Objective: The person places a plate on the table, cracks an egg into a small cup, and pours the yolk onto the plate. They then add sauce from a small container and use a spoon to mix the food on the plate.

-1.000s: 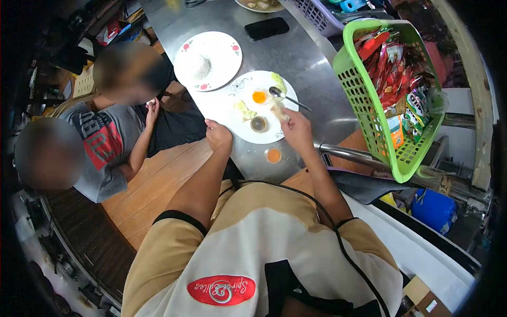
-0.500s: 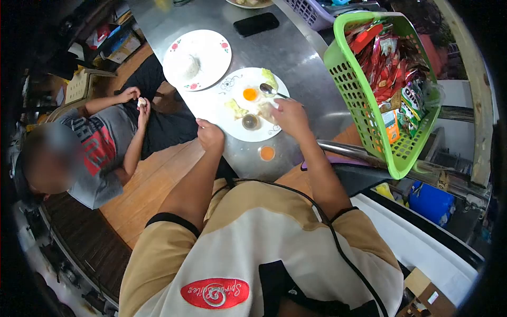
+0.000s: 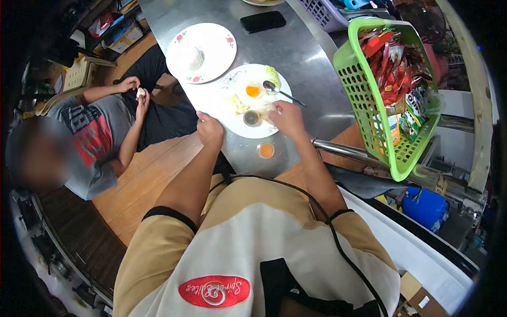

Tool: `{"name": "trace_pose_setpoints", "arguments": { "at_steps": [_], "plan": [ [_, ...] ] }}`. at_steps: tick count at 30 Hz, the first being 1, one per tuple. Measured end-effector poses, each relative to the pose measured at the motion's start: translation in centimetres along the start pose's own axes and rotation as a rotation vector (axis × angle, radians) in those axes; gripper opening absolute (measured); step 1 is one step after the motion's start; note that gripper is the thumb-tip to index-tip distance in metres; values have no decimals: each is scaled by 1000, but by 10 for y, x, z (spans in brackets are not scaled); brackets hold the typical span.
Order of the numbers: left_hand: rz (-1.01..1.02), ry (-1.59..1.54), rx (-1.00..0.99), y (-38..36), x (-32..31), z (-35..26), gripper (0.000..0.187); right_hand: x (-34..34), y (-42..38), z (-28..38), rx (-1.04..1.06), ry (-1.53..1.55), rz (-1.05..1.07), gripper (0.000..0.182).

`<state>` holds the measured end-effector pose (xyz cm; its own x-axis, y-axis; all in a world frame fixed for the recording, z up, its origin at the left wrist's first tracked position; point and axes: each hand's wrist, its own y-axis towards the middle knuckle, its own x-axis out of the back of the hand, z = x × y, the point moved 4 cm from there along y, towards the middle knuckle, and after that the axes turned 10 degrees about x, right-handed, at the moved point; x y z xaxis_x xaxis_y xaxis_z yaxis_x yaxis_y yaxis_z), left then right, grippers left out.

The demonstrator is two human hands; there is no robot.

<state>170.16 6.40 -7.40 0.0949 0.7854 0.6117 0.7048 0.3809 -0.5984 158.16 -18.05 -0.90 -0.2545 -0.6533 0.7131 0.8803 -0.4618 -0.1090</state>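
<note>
A white plate (image 3: 236, 130) holds an egg-like piece with an orange yolk (image 3: 252, 91), pale green leafy pieces (image 3: 238, 104) and a small cup of brownish sauce (image 3: 252, 118). At the plate's right side, my right hand (image 3: 289, 119) is closed in a pinch on a pale piece of food (image 3: 267, 111), partly hidden by the fingers. A metal spoon (image 3: 288, 95) lies with its bowl on the plate and its handle over the rim. My left hand (image 3: 210, 130) is curled around the near-left edge of the metal table (image 3: 245, 162), close to the plate.
Beyond it sit a second plate with white rice (image 3: 217, 40) and a black phone (image 3: 263, 21). A small orange sauce cup (image 3: 266, 151) stands near the front edge. On the right is a green basket (image 3: 364, 108) of packets. A seated person (image 3: 100, 127) is at left.
My right hand has shifted slightly down and away from the spoon, whose handle now shows fully. My left hand stays at the table edge. The view has shifted a little.
</note>
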Motion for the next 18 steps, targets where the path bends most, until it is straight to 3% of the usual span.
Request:
{"name": "trace_pose_setpoints", "arguments": {
  "at_steps": [2, 9, 11, 14, 18],
  "plan": [
    [5, 16, 0, -2, 2, -2, 78, -1, 4, 7, 60, -165, 39, 35],
    [31, 41, 17, 1, 1, -1, 79, -1, 7, 13, 42, -252, 47, 31],
    [31, 35, 18, -2, 2, -5, 80, 6, 0, 11, 85, -113, -81, 29],
    [34, 27, 16, 1, 3, -4, 80, 11, -15, 12, 271, -232, -136, 30],
    [38, 43, -3, 5, 0, -1, 80, 0, -22, 18, 283, -269, -119, 29]
  ]
}}
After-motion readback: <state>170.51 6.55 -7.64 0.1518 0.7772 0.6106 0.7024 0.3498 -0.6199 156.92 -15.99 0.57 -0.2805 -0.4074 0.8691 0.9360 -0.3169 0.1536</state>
